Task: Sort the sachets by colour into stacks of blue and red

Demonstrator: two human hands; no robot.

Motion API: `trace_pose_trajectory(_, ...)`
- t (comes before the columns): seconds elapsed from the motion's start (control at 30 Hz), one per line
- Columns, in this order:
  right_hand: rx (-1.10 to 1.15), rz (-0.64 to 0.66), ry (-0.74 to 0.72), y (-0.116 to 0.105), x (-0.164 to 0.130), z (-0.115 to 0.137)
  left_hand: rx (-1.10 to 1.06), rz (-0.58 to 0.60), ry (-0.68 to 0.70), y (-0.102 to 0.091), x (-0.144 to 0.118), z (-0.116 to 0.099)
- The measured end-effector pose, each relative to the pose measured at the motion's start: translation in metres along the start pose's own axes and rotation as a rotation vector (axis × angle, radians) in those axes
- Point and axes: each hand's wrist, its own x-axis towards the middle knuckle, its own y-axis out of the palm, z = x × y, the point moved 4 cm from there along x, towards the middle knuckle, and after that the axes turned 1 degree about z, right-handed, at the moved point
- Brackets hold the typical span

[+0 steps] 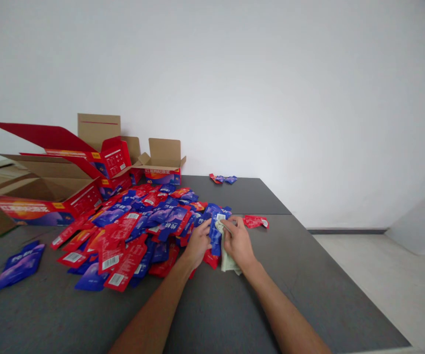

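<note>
A blue sachet [216,241] with a white label patch stands up between my two hands. My left hand [199,244] grips its left edge, fingers closed. Bunched in my right hand [238,241] is a pale greenish-white cloth [228,261]; the fingers pinch it against the sachet's upper right side, and its loose end hangs down to the table. A heap of red and blue sachets [142,231] lies just left of my left hand, some with barcodes showing. Beyond my right hand rests a single red sachet [256,222].
Open red cardboard boxes [114,160] stand at the back left, with a smaller open box [163,176] beside them. Two or so sachets [223,179] lie near the wall. One blue sachet [18,266] sits at the left. The dark table [301,295] ends at a right edge above pale floor.
</note>
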Motion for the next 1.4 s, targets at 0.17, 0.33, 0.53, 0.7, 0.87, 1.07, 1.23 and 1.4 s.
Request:
trace_pose_trajectory(0.17, -0.084, -0.031, -0.010, -0.002, 0.011, -0.006, 0.061, 0.059, 0.012, 0.000, -0.004, -0.007)
trace_pose_trajectory(0.33, -0.167, 0.035, -0.109, 0.009, 0.002, 0.008, 0.103, 0.078, 0.045, -0.005, 0.000, -0.006)
trace_pose_trajectory(0.53, -0.136, 0.037, -0.120, 0.014, -0.003, 0.018, 0.132, 0.093, 0.090, -0.003, 0.000, -0.009)
trace_pose_trajectory(0.7, -0.073, -0.062, -0.051, 0.008, 0.000, 0.002, 0.119, 0.141, 0.077, 0.004, -0.002, -0.010)
trace_pose_trajectory(0.87, -0.037, 0.073, -0.159, 0.012, -0.010, 0.013, 0.046, 0.034, 0.094, -0.002, 0.000, -0.015)
trace_pose_trajectory(1.07, 0.018, 0.136, -0.171, 0.018, -0.019, 0.025, -0.067, 0.026, 0.158, 0.002, -0.005, -0.031)
trace_pose_trajectory(1.23, 0.237, -0.055, -0.062, 0.006, -0.014, 0.011, 0.041, -0.140, 0.219, -0.009, -0.001, -0.029)
trace_pose_trajectory(1.4, 0.311, -0.092, -0.019, -0.001, -0.010, 0.005, 0.042, -0.159, 0.219, -0.013, 0.002, -0.021)
